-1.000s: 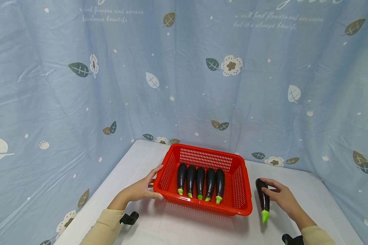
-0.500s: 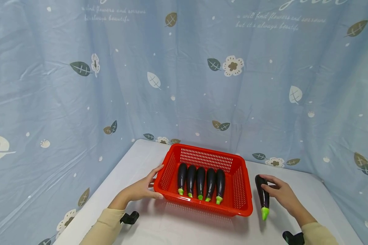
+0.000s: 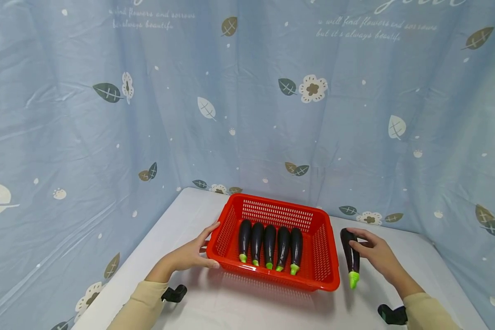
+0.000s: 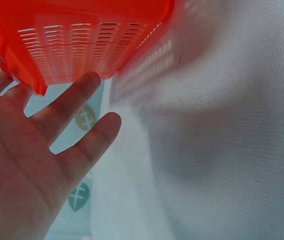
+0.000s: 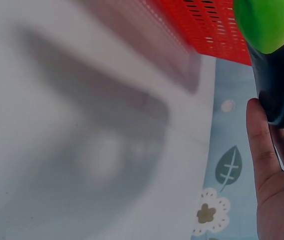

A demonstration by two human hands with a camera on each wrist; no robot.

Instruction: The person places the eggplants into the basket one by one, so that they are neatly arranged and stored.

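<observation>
A red plastic basket point(image 3: 275, 280) with slotted walls is in the middle of the head view. Inside it several dark eggplants point(image 3: 269, 243) lie side by side, green stem ends toward me. My left hand point(image 3: 189, 255) holds the basket's left end; in the left wrist view two fingers point(image 4: 89, 142) stretch out below the rim, and the others are partly hidden behind it. To the right of the basket, my right hand point(image 3: 378, 256) grips another eggplant point(image 3: 350, 250) near its thick end, above the table. Its green stem point(image 5: 266, 25) fills the right wrist view's top corner.
A white-covered table point(image 3: 247, 311) carries the basket. Behind it and along the sides hangs a blue curtain point(image 3: 255, 114) printed with leaves and flowers. Black wrist mounts point(image 3: 174, 294) sit at both cuffs.
My right hand has moved the eggplant up and slightly left in the head view, closer to the basket's right side. The left hand, basket and eggplants inside stay in place.
</observation>
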